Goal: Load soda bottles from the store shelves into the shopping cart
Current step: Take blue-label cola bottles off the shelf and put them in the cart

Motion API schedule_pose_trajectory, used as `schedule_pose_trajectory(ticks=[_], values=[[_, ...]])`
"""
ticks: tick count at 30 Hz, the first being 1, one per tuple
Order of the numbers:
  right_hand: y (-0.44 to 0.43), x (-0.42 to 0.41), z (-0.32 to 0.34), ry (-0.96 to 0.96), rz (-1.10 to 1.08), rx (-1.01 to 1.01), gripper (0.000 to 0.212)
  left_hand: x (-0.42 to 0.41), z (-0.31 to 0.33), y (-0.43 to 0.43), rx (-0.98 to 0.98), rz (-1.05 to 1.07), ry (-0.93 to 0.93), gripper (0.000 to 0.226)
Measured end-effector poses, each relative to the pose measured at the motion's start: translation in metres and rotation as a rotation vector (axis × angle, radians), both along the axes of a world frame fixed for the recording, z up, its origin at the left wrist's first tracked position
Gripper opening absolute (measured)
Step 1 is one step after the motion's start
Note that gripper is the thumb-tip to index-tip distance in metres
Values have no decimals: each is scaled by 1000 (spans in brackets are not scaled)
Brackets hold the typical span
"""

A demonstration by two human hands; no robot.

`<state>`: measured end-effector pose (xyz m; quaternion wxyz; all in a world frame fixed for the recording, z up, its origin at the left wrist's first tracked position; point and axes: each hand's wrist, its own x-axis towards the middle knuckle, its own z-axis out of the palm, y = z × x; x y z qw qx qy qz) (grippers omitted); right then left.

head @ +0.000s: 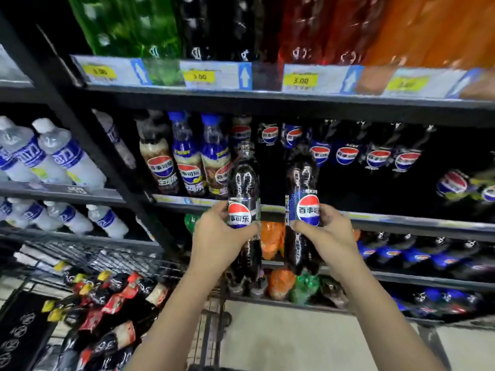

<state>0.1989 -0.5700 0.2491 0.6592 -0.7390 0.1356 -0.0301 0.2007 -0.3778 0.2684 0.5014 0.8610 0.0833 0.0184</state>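
Observation:
My left hand (pixel 218 238) grips a dark cola bottle with a black label (pixel 244 188), held upright in front of the middle shelf. My right hand (pixel 325 235) grips a second dark cola bottle with a blue label (pixel 304 188), also upright, a short gap to the right of the first. Both bottles are off the shelf. The wire shopping cart (pixel 211 333) is at the lower left and holds several dark soda bottles with red and yellow caps (pixel 107 303). More cola bottles (pixel 348 153) stand on the shelf behind my hands.
Black shelving fills the view, with a slanted upright post (pixel 88 145) at the left. White bottles (pixel 56 153) are at far left, large green, red and orange bottles (pixel 334 25) on top. Price tags (pixel 300 80) line the upper shelf edge. Pale floor (pixel 294 341) lies below.

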Motion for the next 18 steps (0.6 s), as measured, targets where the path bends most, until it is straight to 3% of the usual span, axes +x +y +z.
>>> schedule_pose_trajectory(ticks=[7,11,15,18], values=[[-21,75,22,-103,50,-116,31,76,23,-40,61,-33,-127,49],[-18,105,24,-137,42,-121,47,104,26,-48,55,-12,-178,42],[-15,123,10,-156,54,-97,41,119,14,-49,49,24,-238,50],[-11,130,-1,-188,49,-88,47,124,3,-52,36,70,-290,53]])
